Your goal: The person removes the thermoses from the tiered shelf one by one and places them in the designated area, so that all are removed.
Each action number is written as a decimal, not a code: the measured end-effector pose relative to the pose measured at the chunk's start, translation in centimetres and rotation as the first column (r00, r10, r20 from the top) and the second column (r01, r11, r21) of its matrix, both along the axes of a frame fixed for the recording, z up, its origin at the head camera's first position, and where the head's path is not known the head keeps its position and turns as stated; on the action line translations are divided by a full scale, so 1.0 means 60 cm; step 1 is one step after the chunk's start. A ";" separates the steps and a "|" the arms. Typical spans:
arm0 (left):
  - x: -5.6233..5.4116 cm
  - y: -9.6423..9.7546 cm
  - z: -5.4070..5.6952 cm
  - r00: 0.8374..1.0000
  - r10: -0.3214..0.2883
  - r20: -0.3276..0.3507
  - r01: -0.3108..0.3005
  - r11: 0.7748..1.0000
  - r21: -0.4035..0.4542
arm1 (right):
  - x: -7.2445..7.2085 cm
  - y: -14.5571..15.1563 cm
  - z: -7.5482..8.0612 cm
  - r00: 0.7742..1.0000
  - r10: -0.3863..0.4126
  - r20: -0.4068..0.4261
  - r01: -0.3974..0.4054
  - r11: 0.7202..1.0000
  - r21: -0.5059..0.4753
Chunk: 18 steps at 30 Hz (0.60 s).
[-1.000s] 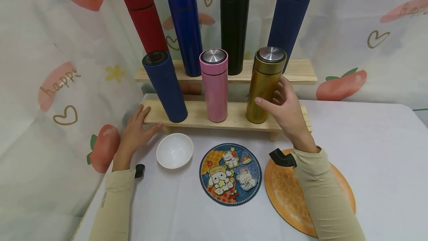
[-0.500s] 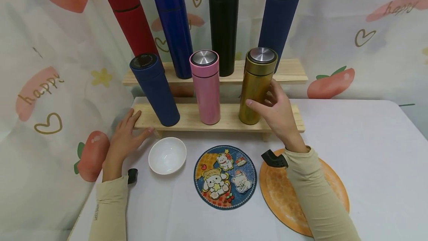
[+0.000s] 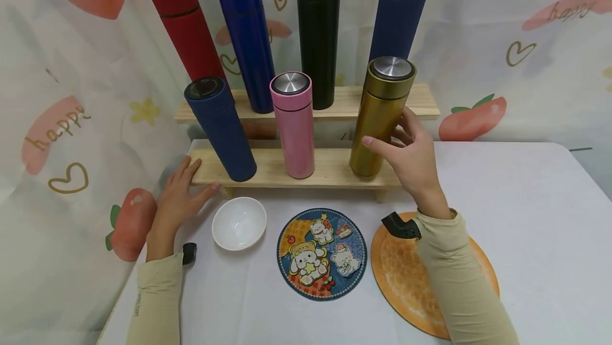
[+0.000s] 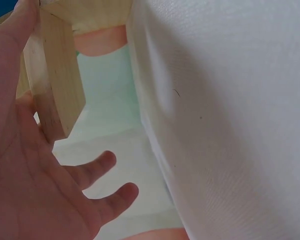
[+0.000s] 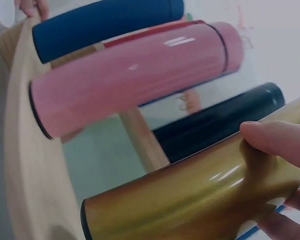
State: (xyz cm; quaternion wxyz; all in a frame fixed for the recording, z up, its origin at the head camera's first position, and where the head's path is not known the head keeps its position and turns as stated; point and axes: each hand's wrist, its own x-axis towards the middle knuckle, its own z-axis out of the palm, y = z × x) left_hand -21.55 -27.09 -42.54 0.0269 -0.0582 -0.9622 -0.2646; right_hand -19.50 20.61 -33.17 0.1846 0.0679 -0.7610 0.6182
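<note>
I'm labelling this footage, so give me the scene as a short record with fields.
Right hand: grips gold bottle
Left hand: rests against left end of lower shelf
Gold bottle's base: near lower shelf; contact unclear
Lower shelf: matte blue bottle, pink bottle
Upper shelf: red bottle, glossy blue bottle, black bottle, navy bottle
Table: white bowl, cartoon mat, orange mat

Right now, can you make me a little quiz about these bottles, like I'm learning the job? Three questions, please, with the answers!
1. Which bottle does the right grip hold?
2. How many bottles stand on the upper shelf?
3. True or false: the pink bottle stands on the lower shelf.

Key:
1. The gold bottle.
2. Four: the red bottle, shiny blue bottle, black bottle and navy bottle.
3. True.
</note>
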 end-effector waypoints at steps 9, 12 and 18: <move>0.000 0.001 0.000 1.000 0.003 -0.002 -0.003 1.000 0.008 | 0.009 0.041 0.022 0.994 -0.103 -0.030 0.103 0.995 0.018; 0.002 0.001 -0.001 1.000 0.001 -0.009 -0.001 1.000 0.011 | 0.011 0.057 0.024 0.989 -0.142 -0.032 0.142 0.990 0.021; 0.002 0.000 -0.003 1.000 0.002 -0.010 -0.002 1.000 0.020 | 0.012 0.087 0.029 0.977 -0.213 -0.020 0.213 0.977 0.003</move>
